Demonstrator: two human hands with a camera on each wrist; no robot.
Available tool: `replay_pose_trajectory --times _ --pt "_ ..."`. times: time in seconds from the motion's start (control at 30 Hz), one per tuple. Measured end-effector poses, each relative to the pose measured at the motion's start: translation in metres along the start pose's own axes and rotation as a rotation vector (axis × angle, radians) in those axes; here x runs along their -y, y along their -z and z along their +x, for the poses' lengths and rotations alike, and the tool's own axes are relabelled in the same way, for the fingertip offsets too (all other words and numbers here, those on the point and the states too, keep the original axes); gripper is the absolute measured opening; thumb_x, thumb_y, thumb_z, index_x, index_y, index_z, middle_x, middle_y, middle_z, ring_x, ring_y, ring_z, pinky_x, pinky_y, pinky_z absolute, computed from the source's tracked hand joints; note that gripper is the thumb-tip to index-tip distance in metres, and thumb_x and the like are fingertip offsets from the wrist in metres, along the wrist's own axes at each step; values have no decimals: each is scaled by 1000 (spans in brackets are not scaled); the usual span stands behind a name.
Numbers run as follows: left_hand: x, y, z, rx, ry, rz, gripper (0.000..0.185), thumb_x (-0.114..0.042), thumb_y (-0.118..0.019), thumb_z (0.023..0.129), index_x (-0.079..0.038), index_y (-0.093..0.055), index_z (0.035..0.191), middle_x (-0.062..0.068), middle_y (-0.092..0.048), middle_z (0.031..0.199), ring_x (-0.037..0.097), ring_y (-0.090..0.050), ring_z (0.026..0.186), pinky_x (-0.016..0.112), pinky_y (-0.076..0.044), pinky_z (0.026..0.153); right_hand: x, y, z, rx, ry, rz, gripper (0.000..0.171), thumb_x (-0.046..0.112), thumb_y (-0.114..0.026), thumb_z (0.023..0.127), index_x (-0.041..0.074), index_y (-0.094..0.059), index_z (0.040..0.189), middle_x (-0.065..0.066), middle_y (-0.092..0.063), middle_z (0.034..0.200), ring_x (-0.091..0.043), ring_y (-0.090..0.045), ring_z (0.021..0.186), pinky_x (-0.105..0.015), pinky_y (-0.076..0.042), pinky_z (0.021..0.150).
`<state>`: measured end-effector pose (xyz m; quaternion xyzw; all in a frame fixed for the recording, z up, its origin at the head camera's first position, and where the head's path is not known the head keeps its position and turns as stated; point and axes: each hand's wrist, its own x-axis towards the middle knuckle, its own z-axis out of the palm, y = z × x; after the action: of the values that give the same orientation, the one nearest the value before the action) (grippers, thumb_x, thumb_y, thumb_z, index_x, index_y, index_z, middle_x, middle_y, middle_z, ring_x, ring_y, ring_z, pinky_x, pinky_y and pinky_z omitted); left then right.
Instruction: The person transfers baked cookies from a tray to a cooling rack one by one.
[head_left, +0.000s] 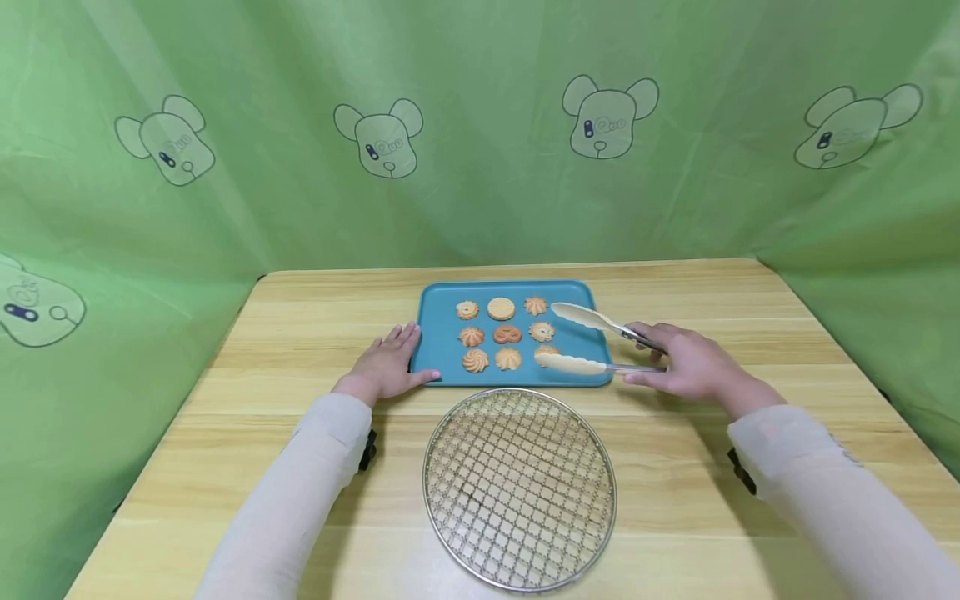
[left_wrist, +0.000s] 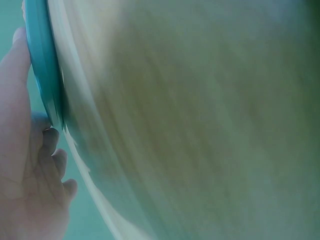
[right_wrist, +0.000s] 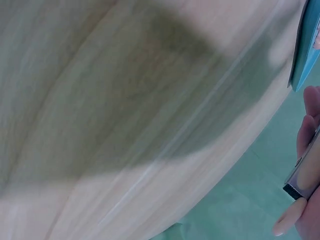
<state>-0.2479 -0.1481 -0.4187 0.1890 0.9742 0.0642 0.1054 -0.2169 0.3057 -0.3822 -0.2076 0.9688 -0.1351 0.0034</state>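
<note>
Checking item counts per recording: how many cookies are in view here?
9 cookies, all on the blue tray: three each in the far, middle and near rows. The near row's right-hand cookie is partly hidden by the tongs.

Cream-tipped tongs [head_left: 592,318] are gaping right of centre, tips hanging over a rectangular blue tray [head_left: 437,317], which is lying mid-frame and bearing nine golden cookies [head_left: 507,334]

From afar I count nine cookies [head_left: 507,333] (three by three), one tray [head_left: 438,333], one pair of tongs [head_left: 609,324], one rack [head_left: 520,490], two hands [head_left: 386,367] [head_left: 693,362].
</note>
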Motion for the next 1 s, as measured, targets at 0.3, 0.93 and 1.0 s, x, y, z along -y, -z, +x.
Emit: replay_pose_trajectory --times 0.3,0.93,1.0 --pt "0 -1 0 3 4 -2 92 -67 -39 91 -6 -8 153 10 -5 159 29 -4 144 48 -9 115 1 6 0 -2 62 -55 80 56 -73 77 9 -50 138 -2 -58 85 -16 -52 69 -44 -51 67" --pt "2 -1 2 11 8 2 92 -67 -38 91 -7 -7 153 9 -4 159 28 -4 144 47 -9 115 0 12 7 45 71 -98 68 56 -71 78 13 -60 130 -3 -66 97 -16 -56 74 -48 -52 70" --pt "2 -1 2 11 10 3 92 -68 -38 91 -7 -7 153 9 -4 159 28 -4 144 47 -9 115 0 13 8 54 64 -97 68 56 -71 78 13 -61 130 -4 -66 98 -16 -57 75 -49 -52 72"
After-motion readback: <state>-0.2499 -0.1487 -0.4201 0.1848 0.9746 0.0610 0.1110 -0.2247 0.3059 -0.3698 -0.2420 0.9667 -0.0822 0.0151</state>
